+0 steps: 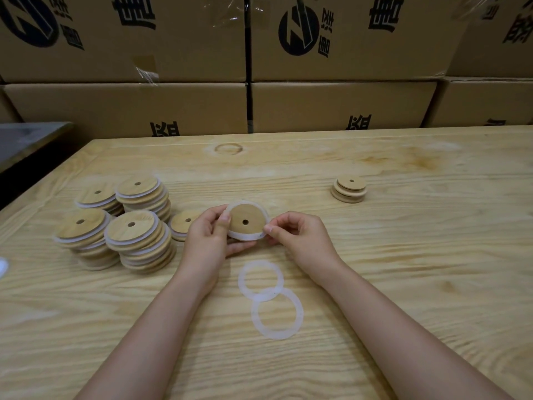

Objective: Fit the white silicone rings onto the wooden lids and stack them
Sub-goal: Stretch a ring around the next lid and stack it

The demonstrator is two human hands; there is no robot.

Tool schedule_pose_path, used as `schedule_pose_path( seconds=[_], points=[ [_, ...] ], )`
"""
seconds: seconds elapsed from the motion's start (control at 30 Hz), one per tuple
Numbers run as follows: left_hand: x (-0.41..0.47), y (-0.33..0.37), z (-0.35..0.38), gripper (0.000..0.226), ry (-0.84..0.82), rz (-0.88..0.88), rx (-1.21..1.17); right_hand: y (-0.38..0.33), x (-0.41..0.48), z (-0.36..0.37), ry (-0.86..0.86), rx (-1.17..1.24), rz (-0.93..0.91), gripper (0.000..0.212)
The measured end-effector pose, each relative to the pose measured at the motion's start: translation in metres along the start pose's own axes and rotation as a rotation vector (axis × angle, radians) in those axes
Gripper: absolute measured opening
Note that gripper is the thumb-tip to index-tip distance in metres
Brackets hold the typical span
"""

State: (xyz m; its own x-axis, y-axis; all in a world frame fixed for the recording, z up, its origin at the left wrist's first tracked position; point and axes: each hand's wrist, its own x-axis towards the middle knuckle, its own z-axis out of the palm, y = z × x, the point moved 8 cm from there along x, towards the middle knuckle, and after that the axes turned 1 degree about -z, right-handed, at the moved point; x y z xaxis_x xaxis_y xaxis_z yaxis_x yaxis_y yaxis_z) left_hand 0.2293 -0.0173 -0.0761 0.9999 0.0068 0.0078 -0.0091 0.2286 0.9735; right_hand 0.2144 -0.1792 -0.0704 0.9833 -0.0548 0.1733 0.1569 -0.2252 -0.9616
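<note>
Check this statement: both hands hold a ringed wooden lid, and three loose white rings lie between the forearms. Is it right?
No. The head view shows two loose rings, not three, between the forearms; the left hand and right hand do hold the ringed lid.

Single head-worn wide-angle view. Faces forward and down across table [403, 269], from near edge at bottom of frame. Left hand [206, 238] and right hand [300, 236] with wooden lid [245, 219] sit frame centre, close to lens. Forearms [138, 342] run in from bottom edge. Cardboard boxes [340, 105] fill upper third, behind table's far edge.
</note>
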Motion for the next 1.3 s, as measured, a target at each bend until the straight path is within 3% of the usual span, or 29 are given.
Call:
schedule_pose_path(
  seconds=[0.27, 0.5, 0.77, 1.07, 1.3],
  points=[
    [-0.001, -0.003, 0.005, 0.015, -0.051, -0.075, -0.104, 0.001, 0.000, 0.000, 0.021, 0.077, 0.042, 0.008],
    [-0.008, -0.001, 0.017, 0.023, -0.149, 0.038, 0.166, 0.000, -0.002, -0.004, 0.105, 0.083, 0.011, 0.004],
    [-0.008, 0.008, 0.007, 0.016, -0.059, 0.138, 0.302, 0.004, -0.002, 0.000, 0.075, 0.124, 0.050, 0.009],
    [0.001, 0.000, 0.001, 0.026, -0.004, 0.015, 0.047, 0.001, -0.001, 0.004, 0.034, 0.224, 0.041, 0.017],
    [-0.001, 0.004, 0.004, 0.020, -0.017, 0.067, 0.092, 0.006, 0.000, 0.004, 0.011, 0.227, 0.067, 0.012]
  ],
)
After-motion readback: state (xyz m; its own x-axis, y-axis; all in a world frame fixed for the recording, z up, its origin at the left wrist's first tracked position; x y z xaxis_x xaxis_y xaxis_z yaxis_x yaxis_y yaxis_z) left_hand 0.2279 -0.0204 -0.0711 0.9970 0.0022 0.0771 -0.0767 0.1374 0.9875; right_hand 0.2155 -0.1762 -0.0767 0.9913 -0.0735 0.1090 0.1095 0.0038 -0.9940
